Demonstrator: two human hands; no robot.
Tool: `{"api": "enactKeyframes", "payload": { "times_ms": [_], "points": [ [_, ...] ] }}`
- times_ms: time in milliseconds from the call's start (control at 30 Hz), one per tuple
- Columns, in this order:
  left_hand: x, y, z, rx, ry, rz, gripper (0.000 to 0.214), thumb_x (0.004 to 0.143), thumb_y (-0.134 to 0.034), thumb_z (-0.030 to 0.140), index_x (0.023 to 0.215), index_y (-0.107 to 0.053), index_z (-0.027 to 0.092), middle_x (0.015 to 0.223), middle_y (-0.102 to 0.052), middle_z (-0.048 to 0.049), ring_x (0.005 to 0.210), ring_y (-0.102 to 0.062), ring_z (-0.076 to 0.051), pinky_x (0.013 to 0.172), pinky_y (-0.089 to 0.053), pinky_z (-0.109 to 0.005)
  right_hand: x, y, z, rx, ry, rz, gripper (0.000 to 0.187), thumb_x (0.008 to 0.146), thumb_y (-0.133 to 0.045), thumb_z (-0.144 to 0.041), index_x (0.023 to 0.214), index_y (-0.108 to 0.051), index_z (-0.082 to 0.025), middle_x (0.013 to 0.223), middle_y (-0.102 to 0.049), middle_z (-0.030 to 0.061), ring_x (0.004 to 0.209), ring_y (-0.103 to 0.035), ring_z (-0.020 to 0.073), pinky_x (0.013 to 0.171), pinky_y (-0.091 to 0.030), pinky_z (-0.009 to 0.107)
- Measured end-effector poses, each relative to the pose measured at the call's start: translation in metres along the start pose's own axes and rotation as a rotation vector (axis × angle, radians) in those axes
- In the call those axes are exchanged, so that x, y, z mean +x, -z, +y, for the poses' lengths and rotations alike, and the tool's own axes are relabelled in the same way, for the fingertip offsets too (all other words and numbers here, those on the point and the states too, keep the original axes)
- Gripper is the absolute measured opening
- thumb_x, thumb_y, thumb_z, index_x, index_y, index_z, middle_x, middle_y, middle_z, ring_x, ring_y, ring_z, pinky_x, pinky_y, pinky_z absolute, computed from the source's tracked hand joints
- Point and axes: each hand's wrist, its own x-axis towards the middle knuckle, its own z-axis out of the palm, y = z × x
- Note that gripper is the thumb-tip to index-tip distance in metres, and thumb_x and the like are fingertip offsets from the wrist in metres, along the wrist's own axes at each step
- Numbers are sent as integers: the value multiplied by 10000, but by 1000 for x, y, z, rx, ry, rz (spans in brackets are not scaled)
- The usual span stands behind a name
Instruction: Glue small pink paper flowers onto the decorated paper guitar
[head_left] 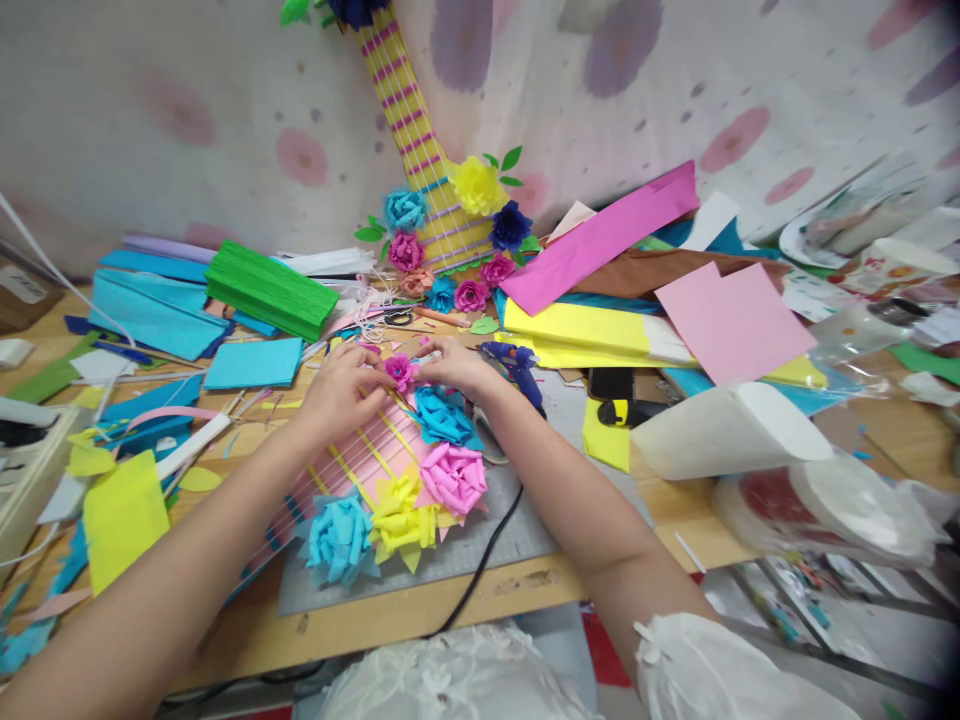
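Both my hands meet over a small magenta paper flower [400, 370] at the upper edge of a pink paper guitar shape [360, 465] with yellow strips. My left hand [341, 390] pinches the flower from the left, fingers curled. My right hand [454, 365] presses it from the right with bent fingers. On the pink shape lie a blue flower [442, 415], a pink flower [454, 477], a yellow flower [401, 515] and a light blue flower [339, 538].
A blue glue gun [517, 365] lies just right of my right hand, its black cord running toward me. A finished yellow paper guitar [420, 140] with flowers leans on the wall. Crepe paper sheets, green [270, 290], pink [600, 240], yellow [577, 330], surround the grey mat [517, 535].
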Motion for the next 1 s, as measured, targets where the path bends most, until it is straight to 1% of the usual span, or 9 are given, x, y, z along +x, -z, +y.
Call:
{"api": "enactKeyframes", "payload": {
  "times_ms": [133, 267, 333, 400, 467, 567, 767, 900, 1000],
  "points": [
    [-2, 2, -3, -8, 19, -12, 215, 754, -538, 213, 763, -751, 244, 850, -633, -50, 882, -532, -222, 840, -424, -412, 1, 2, 3, -46, -44, -2, 259, 611, -671, -167, 855, -585, -173, 588, -564, -63, 568, -537, 107, 539, -403, 215],
    [-4, 3, -3, -6, 68, 21, 228, 762, -508, 199, 786, -732, 234, 863, -633, -53, 920, -536, -226, 872, -422, -414, 2, 3, 0, -124, 51, 26, 190, 697, -642, -300, 819, -580, -167, 649, -599, -31, 638, -560, 122, 604, -432, 233],
    [-4, 3, -1, -6, 75, 40, 247, 762, -492, 183, 828, -727, 226, 893, -633, -60, 947, -535, -232, 883, -422, -416, 3, 0, -3, -170, 82, 65, 236, 712, -645, -376, 794, -577, -166, 698, -619, -14, 699, -573, 134, 653, -444, 243],
    [-4, 3, 2, -2, 55, 27, 264, 755, -488, 173, 854, -728, 226, 910, -633, -62, 947, -534, -232, 882, -422, -414, 4, -4, -6, -194, 69, 90, 271, 700, -667, -397, 813, -577, -168, 726, -631, -7, 725, -577, 143, 671, -449, 249],
    [-4, 2, 3, 5, 32, 3, 263, 749, -496, 175, 842, -736, 231, 902, -633, -60, 940, -533, -232, 874, -422, -407, 5, -8, -7, -187, 50, 91, 265, 689, -686, -360, 840, -575, -173, 730, -635, -10, 712, -576, 141, 667, -449, 248],
    [-4, 2, 4, 11, 13, -10, 244, 754, -510, 187, 801, -745, 239, 892, -634, -57, 937, -531, -233, 877, -416, -411, 6, -12, -7, -141, 28, 75, 215, 684, -682, -248, 855, -574, -172, 687, -620, -22, 652, -561, 128, 639, -443, 241],
    [-5, 2, 2, 0, 9, -33, 230, 771, -515, 204, 773, -742, 245, 904, -642, -55, 937, -532, -230, 873, -418, -416, 4, -10, -6, -33, 42, 19, 143, 717, -583, -105, 849, -557, -155, 572, -492, -71, 535, -477, 87, 542, -378, 206],
    [-7, 2, 0, -26, 41, -23, 249, 755, -473, 155, 728, -712, 218, 893, -649, -61, 927, -546, -226, 868, -430, -417, 3, -5, 1, 49, -4, -8, 150, 715, -596, -117, 843, -530, -161, 573, -487, -81, 520, -466, 74, 527, -354, 195],
    [-6, 3, -1, -35, 85, 10, 251, 746, -441, 124, 738, -679, 204, 890, -654, -67, 929, -553, -228, 879, -434, -423, 6, -1, 8, 28, 0, 8, 171, 705, -621, -185, 850, -531, -172, 586, -491, -82, 521, -458, 77, 526, -346, 199]
  ]
}}
